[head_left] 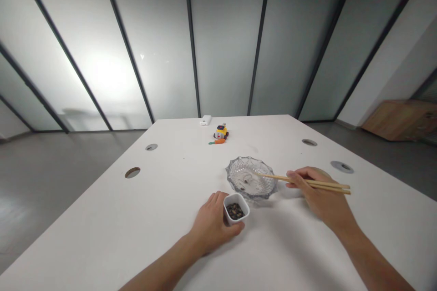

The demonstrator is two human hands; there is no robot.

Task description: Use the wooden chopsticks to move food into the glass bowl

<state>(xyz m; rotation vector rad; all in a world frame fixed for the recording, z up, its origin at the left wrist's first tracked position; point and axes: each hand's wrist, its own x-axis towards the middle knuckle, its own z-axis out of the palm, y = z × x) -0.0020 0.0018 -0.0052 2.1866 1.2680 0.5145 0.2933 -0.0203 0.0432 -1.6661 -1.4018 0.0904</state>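
Note:
My left hand (pixel 212 223) rests on the white table (pixel 136 218) and grips a small white square cup (pixel 236 208) filled with dark beans. My right hand (pixel 319 195) holds a pair of wooden chopsticks (pixel 307 182). Their tips reach left over a clear cut-glass bowl (pixel 251 177), which stands just behind the cup. A small dark bit lies inside the glass bowl.
A yellow toy car (pixel 221 132), an orange carrot-shaped toy (pixel 217 142) and a small white box (pixel 205 120) sit near the table's far edge. Round cable holes (pixel 132 172) dot both sides of the tabletop. Frosted glass panels stand behind; a wooden cabinet (pixel 399 120) is far right.

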